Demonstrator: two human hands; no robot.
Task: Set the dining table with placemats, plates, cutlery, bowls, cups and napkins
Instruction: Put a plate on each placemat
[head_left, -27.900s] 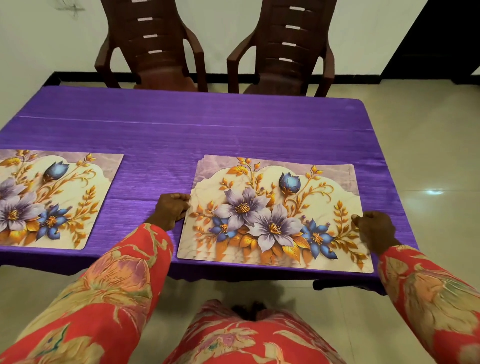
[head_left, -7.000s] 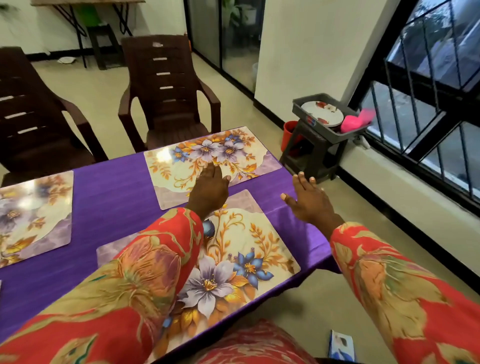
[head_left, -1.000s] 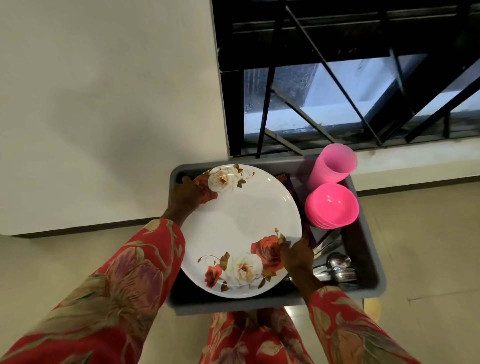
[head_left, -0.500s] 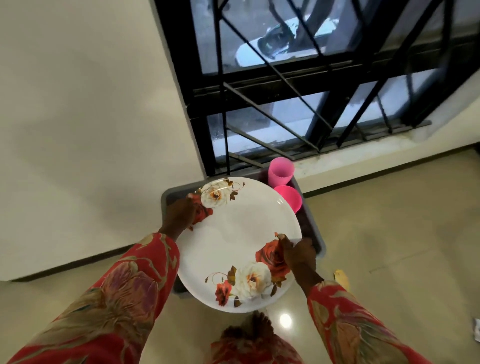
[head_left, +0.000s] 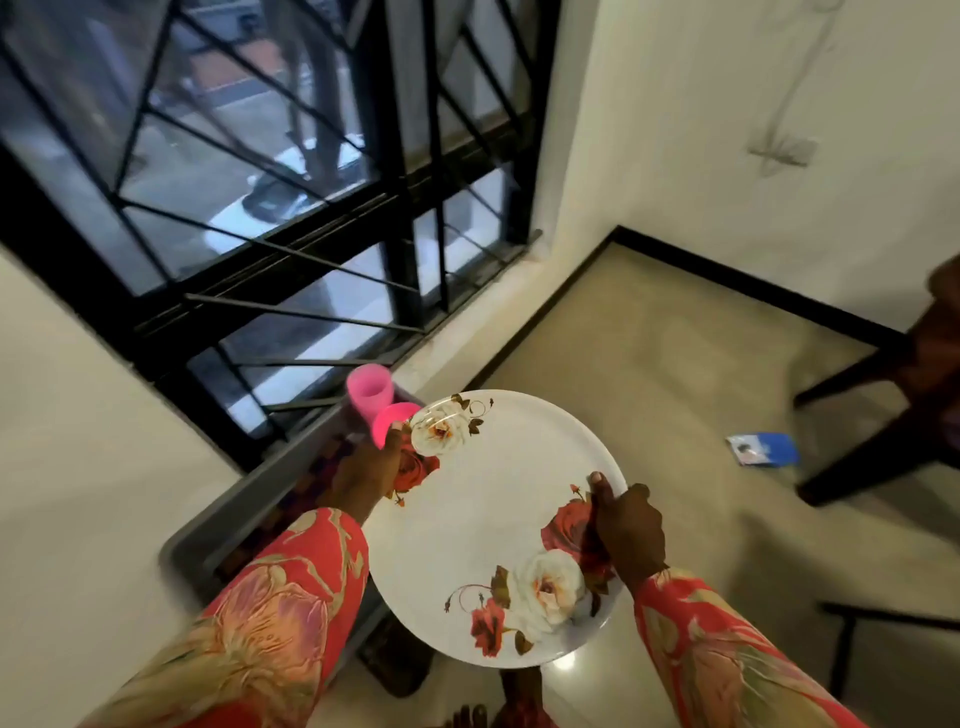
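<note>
Nearest the camera, two flowered sleeves reach out to a plate (head_left: 493, 525) carried in the air over the floor (head_left: 675, 374), clear of the tub (head_left: 208, 540) at its left. The right hand (head_left: 628, 525) grips the near right rim, thumb laid on top over the red rose and the other fingers hidden beneath. The left hand (head_left: 366, 475) holds the far left rim, its fingers curling under the edge beside the white rose. The plate is wide, round and flat, white with a glossy face, and it looks stiff. Whether it is melamine or ceramic cannot be told, so it is best treated as breakable if dropped on the hard tiles. The gloss suggests a slippery surface, so a pinch at opposite rims, thumb above and fingers below, seems the sound hold, as it is held at present. Whether one plate or a stack is held cannot be told, so the weight may be more than it looks. It is tilted slightly toward the person. Just beyond the left hand stand a pink cup (head_left: 368, 389) and a pink bowl (head_left: 392, 422) in the tub's far end. Farther off are a barred window (head_left: 260, 208), a chair (head_left: 914, 395) at right and a blue packet (head_left: 763, 449) on the floor.
</note>
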